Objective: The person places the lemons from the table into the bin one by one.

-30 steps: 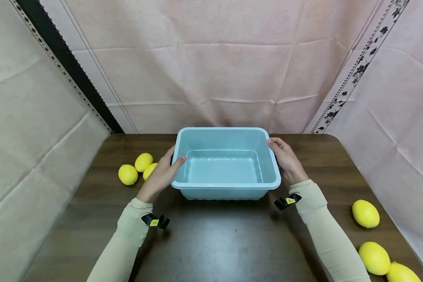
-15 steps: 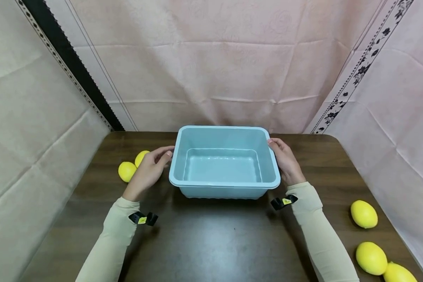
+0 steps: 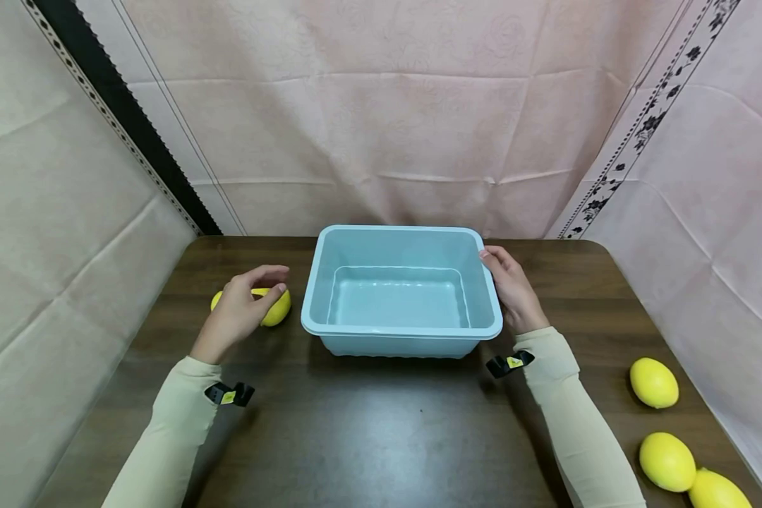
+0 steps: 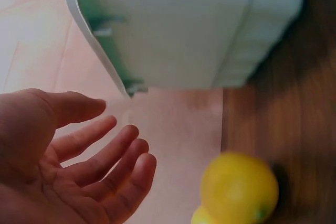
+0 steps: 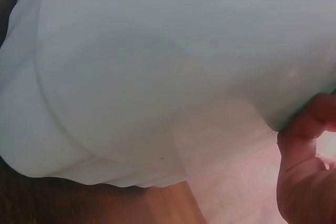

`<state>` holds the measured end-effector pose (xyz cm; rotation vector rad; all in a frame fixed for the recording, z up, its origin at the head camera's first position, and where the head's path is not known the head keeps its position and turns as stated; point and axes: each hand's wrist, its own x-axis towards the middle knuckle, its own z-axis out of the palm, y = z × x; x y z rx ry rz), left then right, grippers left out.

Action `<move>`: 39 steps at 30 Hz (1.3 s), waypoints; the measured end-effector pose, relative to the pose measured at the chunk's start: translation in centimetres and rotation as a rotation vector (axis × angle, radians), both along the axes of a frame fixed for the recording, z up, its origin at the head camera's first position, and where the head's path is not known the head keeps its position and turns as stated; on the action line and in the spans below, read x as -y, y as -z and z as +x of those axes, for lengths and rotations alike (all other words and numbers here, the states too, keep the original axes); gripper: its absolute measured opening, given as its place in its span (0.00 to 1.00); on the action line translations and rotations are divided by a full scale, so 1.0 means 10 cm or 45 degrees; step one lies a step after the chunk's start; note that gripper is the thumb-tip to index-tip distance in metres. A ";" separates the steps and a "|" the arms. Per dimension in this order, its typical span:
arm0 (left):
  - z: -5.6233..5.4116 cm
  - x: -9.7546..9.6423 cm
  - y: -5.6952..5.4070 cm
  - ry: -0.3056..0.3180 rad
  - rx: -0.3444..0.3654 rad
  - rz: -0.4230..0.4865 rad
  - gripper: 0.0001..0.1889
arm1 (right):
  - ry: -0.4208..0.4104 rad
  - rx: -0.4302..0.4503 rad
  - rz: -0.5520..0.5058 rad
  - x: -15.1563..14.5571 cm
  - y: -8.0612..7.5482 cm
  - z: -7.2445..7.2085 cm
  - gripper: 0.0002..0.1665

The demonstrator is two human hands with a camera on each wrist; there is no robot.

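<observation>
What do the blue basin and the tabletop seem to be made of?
Blue basin: probably molded plastic, smooth and semi-glossy; rounded corners, small glints inside. Tabletop: wood or wood-look laminate, can't tell which, satin finish; brown grain streaks, soft light patch.

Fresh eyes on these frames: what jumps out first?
Probably the pale blue tub mid-table, with the right hand gripping its right rim. Next, the bright yellow lemons against dark wood: three lemons at the table's right side, more lemons partly hidden by the left hand at left.
</observation>
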<state>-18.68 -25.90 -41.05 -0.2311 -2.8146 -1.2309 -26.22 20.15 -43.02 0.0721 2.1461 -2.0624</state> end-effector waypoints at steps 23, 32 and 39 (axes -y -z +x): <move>-0.09 0.19 0.21 0.363 -0.049 -0.755 0.34 | 0.024 -0.023 0.008 0.01 0.05 0.01 0.27; -0.09 0.20 0.23 0.398 0.025 -0.826 0.37 | 0.014 -0.026 -0.021 0.00 0.04 0.01 0.26; -0.14 0.27 0.27 0.449 -0.055 -0.869 0.33 | 0.027 -0.029 -0.046 0.01 0.07 -0.01 0.22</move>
